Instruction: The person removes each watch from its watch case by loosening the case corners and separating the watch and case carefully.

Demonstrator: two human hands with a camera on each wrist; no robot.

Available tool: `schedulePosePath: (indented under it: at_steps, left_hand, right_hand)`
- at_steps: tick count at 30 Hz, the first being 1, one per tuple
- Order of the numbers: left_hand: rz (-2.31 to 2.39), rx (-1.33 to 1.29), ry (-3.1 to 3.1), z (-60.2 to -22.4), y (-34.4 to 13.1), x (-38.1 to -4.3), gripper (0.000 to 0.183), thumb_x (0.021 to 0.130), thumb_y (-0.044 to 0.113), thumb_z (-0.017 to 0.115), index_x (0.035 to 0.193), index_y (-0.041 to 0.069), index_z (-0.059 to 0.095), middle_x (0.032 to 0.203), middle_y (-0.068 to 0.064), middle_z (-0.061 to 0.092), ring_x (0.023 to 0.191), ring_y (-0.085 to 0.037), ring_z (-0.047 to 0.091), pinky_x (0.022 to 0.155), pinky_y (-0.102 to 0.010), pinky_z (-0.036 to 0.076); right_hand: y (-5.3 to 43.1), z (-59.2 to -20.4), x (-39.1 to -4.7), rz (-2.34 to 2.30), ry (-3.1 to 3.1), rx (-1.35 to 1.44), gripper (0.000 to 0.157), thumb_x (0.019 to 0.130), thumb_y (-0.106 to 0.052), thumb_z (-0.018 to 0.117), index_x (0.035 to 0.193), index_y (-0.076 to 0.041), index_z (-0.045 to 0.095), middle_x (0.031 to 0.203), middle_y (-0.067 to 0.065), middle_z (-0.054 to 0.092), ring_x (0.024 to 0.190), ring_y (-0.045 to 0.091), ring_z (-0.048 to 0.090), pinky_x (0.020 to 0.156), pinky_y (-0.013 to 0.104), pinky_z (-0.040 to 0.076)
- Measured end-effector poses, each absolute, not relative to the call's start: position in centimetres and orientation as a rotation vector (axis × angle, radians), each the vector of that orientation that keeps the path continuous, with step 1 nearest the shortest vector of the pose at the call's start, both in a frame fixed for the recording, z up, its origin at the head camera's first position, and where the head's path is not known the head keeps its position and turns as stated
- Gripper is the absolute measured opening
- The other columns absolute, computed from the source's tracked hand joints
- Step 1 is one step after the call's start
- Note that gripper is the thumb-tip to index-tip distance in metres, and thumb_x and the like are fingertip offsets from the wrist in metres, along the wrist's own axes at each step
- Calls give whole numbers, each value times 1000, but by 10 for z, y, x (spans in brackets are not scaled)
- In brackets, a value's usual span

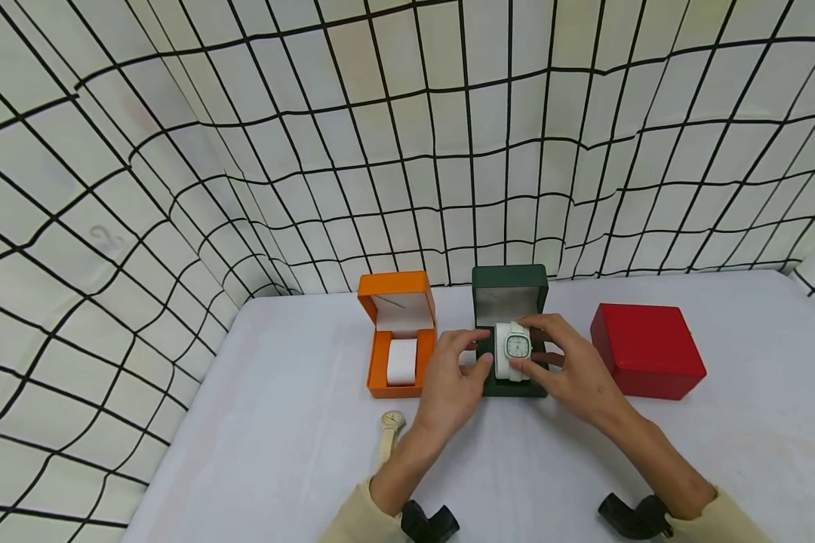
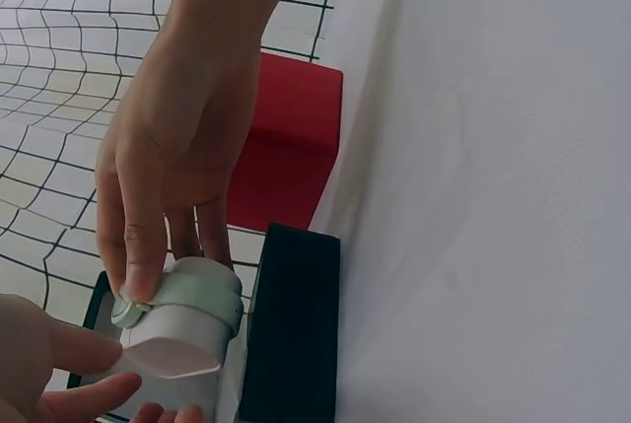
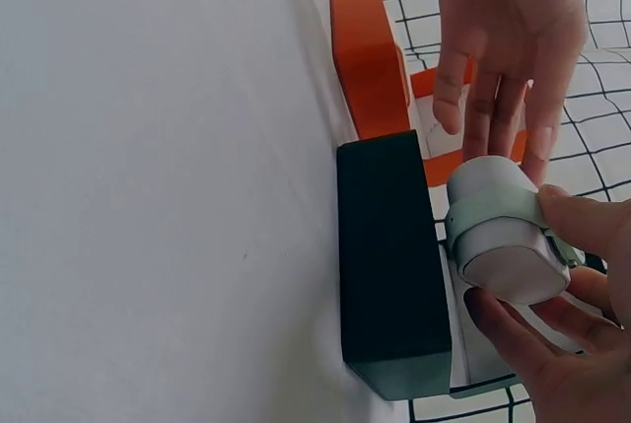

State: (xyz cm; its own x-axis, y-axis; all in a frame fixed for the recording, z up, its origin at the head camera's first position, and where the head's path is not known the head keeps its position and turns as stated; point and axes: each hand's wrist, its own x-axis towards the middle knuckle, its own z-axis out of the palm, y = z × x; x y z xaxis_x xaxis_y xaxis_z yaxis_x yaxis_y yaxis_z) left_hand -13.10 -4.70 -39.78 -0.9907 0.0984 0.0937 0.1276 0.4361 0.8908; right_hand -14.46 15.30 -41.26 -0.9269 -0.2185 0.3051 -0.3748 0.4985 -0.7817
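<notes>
A pale mint-green watch (image 1: pixel 518 347) with a squarish face is strapped round a white watch cushion (image 3: pixel 518 273). My right hand (image 1: pixel 573 366) grips the watch and cushion, thumb on one side and fingers on the other, over the open dark green watch box (image 1: pixel 509 283). My left hand (image 1: pixel 451 381) is at the cushion's other end, its fingers loosely extended with the tips right at the cushion. In the left wrist view the cushion is tilted above the green box's base (image 2: pixel 291 324). The box's inside is partly hidden by my hands.
Left of the green box stands an open orange watch box (image 1: pixel 373 377) with a white cushion (image 1: pixel 401 362) inside. A closed red box (image 1: pixel 648 351) sits at the right. A cream-strapped watch (image 1: pixel 392 422) lies near my left forearm. Black grid netting (image 1: pixel 407 158) rises behind the white table (image 1: pixel 258 422).
</notes>
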Motion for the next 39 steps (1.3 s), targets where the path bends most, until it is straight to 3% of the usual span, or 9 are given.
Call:
schedulePosePath:
  at_steps: [4, 12, 23, 31, 39]
  left_hand:
    - [-1698, -241, -2614, -397, -46, -130, 35, 104, 20, 64, 138, 17, 67, 132, -9, 63, 120, -24, 63, 92, -32, 61]
    - [-1926, -270, -2541, -397, -46, -130, 44, 106, 26, 61, 150, 19, 56, 136, -12, 60, 120, -25, 64, 81, -33, 65]
    - [-2055, -264, -2530, -393, -53, -130, 50, 100, 31, 70, 148, 33, 57, 133, -8, 61, 120, -24, 62, 82, -31, 64]
    - [-2240, -296, -2468, -396, -58, -132, 45, 99, 23, 72, 142, 23, 61, 130, -17, 61, 111, -22, 67, 81, -35, 64]
    - [-2362, -279, -2410, -395, -58, -132, 45, 98, 19, 72, 142, 19, 61, 130, -19, 65, 101, -19, 70, 81, -36, 65]
  right_hand:
    - [152, -412, -143, 1460, -2555, 521, 65, 85, -9, 86, 142, -11, 56, 133, 7, 60, 115, 25, 64, 92, 41, 62]
    - [149, -408, -139, 1505, -2541, 521, 66, 86, -9, 85, 144, -9, 54, 137, 8, 58, 122, 28, 63, 94, 42, 61]
    - [146, -403, -136, 1515, -2532, 590, 67, 84, -7, 86, 144, -13, 56, 136, 7, 58, 119, 26, 63, 93, 39, 63]
    - [147, -403, -134, 1440, -2576, 655, 74, 78, -17, 93, 143, -18, 57, 136, 5, 60, 117, 21, 60, 90, 32, 63]
    - [147, -405, -133, 1466, -2571, 656, 72, 80, -21, 92, 143, -22, 57, 138, 4, 60, 118, 23, 62, 92, 43, 63]
